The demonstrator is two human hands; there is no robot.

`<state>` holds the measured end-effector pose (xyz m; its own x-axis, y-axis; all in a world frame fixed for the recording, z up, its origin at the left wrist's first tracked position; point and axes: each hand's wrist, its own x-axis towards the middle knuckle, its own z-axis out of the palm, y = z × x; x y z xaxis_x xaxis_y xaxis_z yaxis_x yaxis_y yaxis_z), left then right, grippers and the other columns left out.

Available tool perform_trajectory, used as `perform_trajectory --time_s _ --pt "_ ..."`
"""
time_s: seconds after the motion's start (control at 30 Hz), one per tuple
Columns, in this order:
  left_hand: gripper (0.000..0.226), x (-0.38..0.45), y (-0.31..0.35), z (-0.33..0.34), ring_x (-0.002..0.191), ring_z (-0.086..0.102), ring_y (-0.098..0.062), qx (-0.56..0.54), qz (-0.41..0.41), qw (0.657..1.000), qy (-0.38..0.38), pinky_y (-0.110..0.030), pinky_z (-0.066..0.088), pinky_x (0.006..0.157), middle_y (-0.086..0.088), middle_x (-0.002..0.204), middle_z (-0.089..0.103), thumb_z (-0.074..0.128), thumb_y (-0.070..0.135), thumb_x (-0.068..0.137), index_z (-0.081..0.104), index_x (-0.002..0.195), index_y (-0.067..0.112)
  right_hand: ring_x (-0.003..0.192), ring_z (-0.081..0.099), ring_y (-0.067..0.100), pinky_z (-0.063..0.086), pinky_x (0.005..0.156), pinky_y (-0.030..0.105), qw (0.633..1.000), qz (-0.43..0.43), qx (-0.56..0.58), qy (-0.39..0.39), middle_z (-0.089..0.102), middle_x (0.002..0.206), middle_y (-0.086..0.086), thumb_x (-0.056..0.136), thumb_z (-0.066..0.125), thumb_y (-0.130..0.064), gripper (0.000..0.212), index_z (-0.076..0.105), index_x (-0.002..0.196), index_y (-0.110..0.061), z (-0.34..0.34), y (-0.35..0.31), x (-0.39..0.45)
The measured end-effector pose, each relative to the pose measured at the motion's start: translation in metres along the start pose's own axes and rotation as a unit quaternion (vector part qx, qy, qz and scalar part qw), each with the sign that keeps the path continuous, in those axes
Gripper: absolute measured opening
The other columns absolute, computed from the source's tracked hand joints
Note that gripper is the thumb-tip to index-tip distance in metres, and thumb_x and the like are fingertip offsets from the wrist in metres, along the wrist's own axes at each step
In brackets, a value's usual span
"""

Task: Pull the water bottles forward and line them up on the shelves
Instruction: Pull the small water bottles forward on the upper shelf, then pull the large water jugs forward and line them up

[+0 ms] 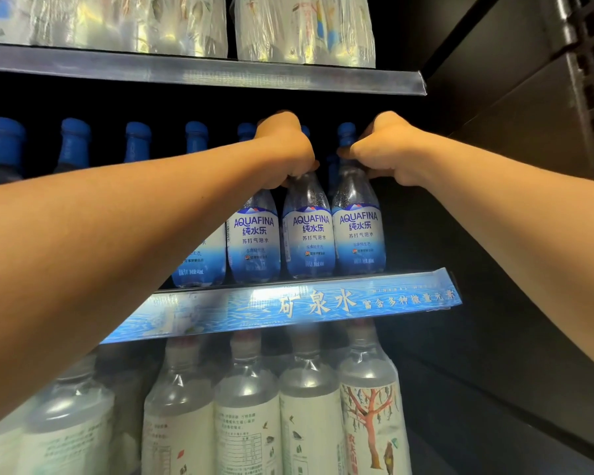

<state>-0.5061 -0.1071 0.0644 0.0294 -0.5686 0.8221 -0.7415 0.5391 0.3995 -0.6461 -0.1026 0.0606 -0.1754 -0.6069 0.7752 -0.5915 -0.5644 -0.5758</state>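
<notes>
Aquafina bottles (307,231) in left hand (285,149), right hand (388,149)

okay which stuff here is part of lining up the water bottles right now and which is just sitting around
In the job:
left hand gripping Aquafina bottle necks
right hand gripping the rightmost Aquafina bottle
middle shelf edge

Just there:
wrapped packs above
white-label bottles below

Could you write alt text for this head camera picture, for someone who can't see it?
Two bare hands reach into a store shelf, the left hand and right hand each gripping the neck of a blue-capped Aquafina bottle at the front edge. More bottles stand further back.
</notes>
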Motion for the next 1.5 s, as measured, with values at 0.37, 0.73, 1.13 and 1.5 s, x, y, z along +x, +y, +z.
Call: perform_trajectory --time_s 0.37,0.73,1.13,1.5 --pt "0.041 -0.002 0.001 -0.003 0.087 0.069 -0.03 0.045 0.018 0.999 -0.008 -0.042 0.061 0.078 -0.011 0.096 0.065 0.082 0.022 0.079 0.043 0.072 0.013 0.102 0.064 0.032 0.055 0.087 0.052 0.999 0.005 0.037 -0.019 0.062 0.114 0.02 0.091 0.063 -0.009 0.033 0.052 0.12 -0.001 0.003 0.0 -0.01" --pt "0.031 -0.014 0.001 -0.003 0.057 0.043 -0.009 0.04 0.037 0.998 0.032 -0.022 0.032 0.043 0.003 0.069 0.047 0.072 0.023 0.083 0.045 0.069 0.017 0.101 0.063 0.025 0.055 0.089 0.042 0.999 -0.001 0.02 0.028 0.064 0.111 0.012 0.087 0.068 -0.029 0.036 0.061 0.112 -0.005 -0.001 0.002 -0.013" --pt "0.046 -0.085 -0.011 -0.068 0.079 0.066 -0.022 -0.093 0.014 0.995 0.027 -0.045 0.058 0.081 -0.013 0.09 0.071 0.07 0.037 0.079 0.069 0.107 0.0 0.059 0.04 0.011 0.034 0.044 0.02 0.964 -0.004 0.199 0.176 0.054 0.075 -0.003 0.077 0.066 -0.025 0.012 0.061 0.084 -0.016 -0.003 -0.031 -0.067" --pt "0.014 -0.233 -0.06 -0.163 0.087 0.074 -0.02 -0.116 -0.093 0.986 0.068 -0.037 0.059 0.08 -0.009 0.091 0.076 0.068 0.031 0.088 0.07 0.087 0.016 0.093 0.067 0.01 0.056 0.087 0.035 0.93 -0.052 0.358 -0.06 0.07 0.1 -0.004 0.078 0.073 -0.036 0.03 0.066 0.102 -0.019 0.068 -0.061 -0.199"
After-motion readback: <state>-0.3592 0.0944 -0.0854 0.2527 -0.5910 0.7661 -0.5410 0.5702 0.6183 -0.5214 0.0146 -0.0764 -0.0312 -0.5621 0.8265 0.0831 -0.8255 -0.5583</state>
